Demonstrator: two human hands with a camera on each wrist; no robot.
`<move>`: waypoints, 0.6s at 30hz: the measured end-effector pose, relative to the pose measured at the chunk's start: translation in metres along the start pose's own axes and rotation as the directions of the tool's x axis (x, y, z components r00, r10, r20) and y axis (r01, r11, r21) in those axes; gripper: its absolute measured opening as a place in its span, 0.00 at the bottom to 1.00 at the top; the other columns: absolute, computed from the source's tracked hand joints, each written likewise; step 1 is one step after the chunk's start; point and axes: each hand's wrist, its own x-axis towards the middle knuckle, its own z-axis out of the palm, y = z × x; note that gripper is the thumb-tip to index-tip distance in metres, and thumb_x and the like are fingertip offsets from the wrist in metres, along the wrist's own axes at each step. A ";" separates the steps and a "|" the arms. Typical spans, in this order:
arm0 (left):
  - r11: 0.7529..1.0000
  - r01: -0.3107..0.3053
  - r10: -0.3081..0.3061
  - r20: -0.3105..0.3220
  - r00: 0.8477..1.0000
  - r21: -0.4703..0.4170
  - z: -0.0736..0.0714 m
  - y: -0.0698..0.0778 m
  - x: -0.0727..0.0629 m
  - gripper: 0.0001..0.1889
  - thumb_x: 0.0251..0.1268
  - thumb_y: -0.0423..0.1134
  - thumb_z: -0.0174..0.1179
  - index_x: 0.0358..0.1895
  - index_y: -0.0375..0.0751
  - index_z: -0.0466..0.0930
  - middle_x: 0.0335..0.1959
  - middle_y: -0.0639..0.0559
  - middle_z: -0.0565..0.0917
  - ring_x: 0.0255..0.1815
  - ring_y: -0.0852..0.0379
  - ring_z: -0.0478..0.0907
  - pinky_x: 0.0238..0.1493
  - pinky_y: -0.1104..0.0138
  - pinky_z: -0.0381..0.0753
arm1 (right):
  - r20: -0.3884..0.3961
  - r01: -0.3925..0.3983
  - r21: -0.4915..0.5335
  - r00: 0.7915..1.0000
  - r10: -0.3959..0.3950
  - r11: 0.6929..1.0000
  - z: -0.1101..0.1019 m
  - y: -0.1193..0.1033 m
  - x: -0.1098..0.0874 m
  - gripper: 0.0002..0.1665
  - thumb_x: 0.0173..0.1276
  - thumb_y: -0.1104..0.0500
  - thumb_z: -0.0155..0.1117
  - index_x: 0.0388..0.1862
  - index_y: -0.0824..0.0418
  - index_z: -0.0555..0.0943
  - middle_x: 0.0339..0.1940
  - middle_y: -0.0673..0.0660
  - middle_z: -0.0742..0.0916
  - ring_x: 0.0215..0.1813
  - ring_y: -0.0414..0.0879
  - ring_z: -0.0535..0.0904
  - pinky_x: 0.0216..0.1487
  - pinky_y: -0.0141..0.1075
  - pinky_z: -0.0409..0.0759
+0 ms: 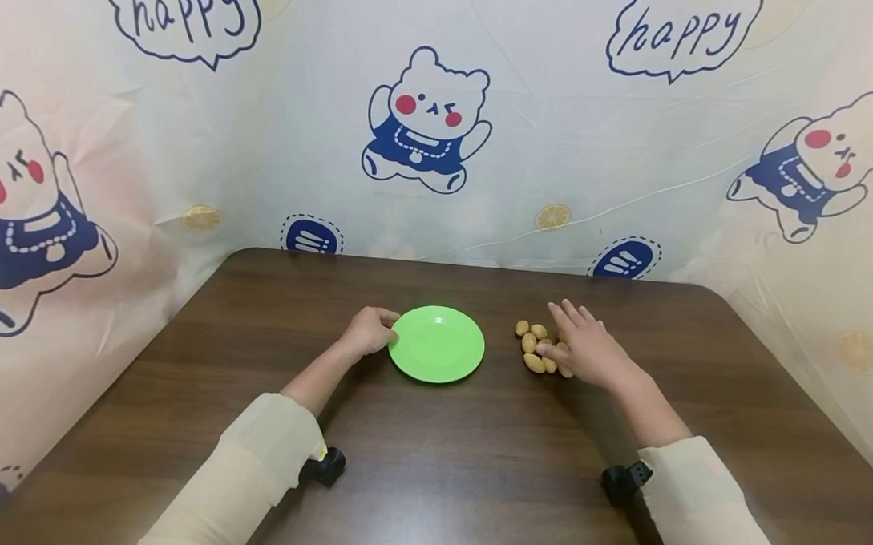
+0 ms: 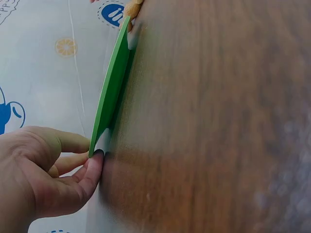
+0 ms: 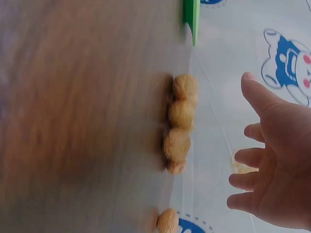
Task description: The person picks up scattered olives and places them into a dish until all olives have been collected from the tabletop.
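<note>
A round, bright green plate (image 1: 437,346) lies on the table just left of several tan walnuts in their shells (image 1: 529,343). My left hand (image 1: 367,332) pinches the plate's left rim between thumb and fingers, as the left wrist view shows from the side at the plate edge (image 2: 108,92). Over the right part of the walnuts hovers my right hand (image 1: 585,347), fingers spread and holding nothing, hiding some of them. In the right wrist view, walnuts (image 3: 181,114) line up beside that hand (image 3: 282,160), with a gap between them and its fingers.
The brown wooden table (image 1: 430,465) has rounded far corners and ends at a pale printed cloth (image 1: 297,123) hanging behind and along both sides. A small black device (image 1: 329,467) is strapped at the left wrist, another (image 1: 626,481) at the right.
</note>
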 end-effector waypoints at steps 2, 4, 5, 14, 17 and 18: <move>1.000 0.002 -0.002 0.002 1.000 0.002 0.000 0.000 -0.001 0.24 0.57 0.25 0.56 0.59 0.28 0.71 0.49 0.36 0.78 0.47 0.48 0.72 0.35 0.68 0.72 | -0.004 -0.015 0.028 1.000 0.015 1.000 -0.001 0.005 0.000 0.45 0.67 0.44 0.56 0.72 0.69 0.52 0.71 0.72 0.54 0.69 0.68 0.46 0.61 0.64 0.47; 1.000 0.003 -0.003 0.006 1.000 0.003 0.000 0.000 -0.002 0.24 0.57 0.26 0.56 0.60 0.28 0.70 0.50 0.36 0.77 0.49 0.47 0.72 0.37 0.67 0.73 | -0.015 -0.016 0.076 1.000 0.017 0.997 0.000 0.014 0.002 0.45 0.68 0.43 0.54 0.71 0.70 0.53 0.70 0.72 0.54 0.70 0.67 0.47 0.62 0.63 0.48; 1.000 0.003 -0.003 0.008 1.000 0.002 -0.001 0.000 -0.002 0.24 0.58 0.26 0.55 0.60 0.28 0.70 0.50 0.36 0.77 0.50 0.47 0.72 0.37 0.67 0.73 | -0.025 -0.017 0.105 0.999 0.020 0.994 0.001 0.019 0.003 0.44 0.68 0.43 0.53 0.71 0.70 0.54 0.70 0.73 0.55 0.69 0.67 0.48 0.62 0.62 0.49; 0.999 -0.005 0.005 0.018 1.000 -0.033 0.000 -0.003 -0.002 0.24 0.59 0.27 0.55 0.61 0.28 0.69 0.51 0.36 0.77 0.49 0.47 0.72 0.36 0.67 0.73 | -0.167 -0.133 0.308 0.967 0.191 0.942 -0.003 0.046 0.008 0.37 0.72 0.43 0.46 0.65 0.72 0.63 0.62 0.74 0.68 0.62 0.67 0.63 0.60 0.57 0.60; 0.999 -0.004 0.005 0.017 1.000 -0.042 0.000 -0.003 -0.001 0.24 0.58 0.27 0.55 0.61 0.28 0.69 0.51 0.36 0.77 0.49 0.47 0.73 0.36 0.67 0.73 | -0.188 -0.199 0.353 0.942 0.277 0.914 -0.008 0.050 0.006 0.36 0.73 0.43 0.44 0.64 0.71 0.66 0.59 0.73 0.73 0.58 0.66 0.69 0.55 0.56 0.66; 0.999 -0.004 0.005 0.018 1.000 -0.044 0.000 -0.003 -0.001 0.24 0.58 0.27 0.56 0.61 0.28 0.69 0.51 0.36 0.77 0.49 0.47 0.73 0.37 0.67 0.73 | -0.196 -0.212 0.361 0.935 0.297 0.908 -0.008 0.052 0.005 0.35 0.73 0.43 0.44 0.63 0.71 0.67 0.57 0.73 0.74 0.56 0.66 0.70 0.54 0.56 0.67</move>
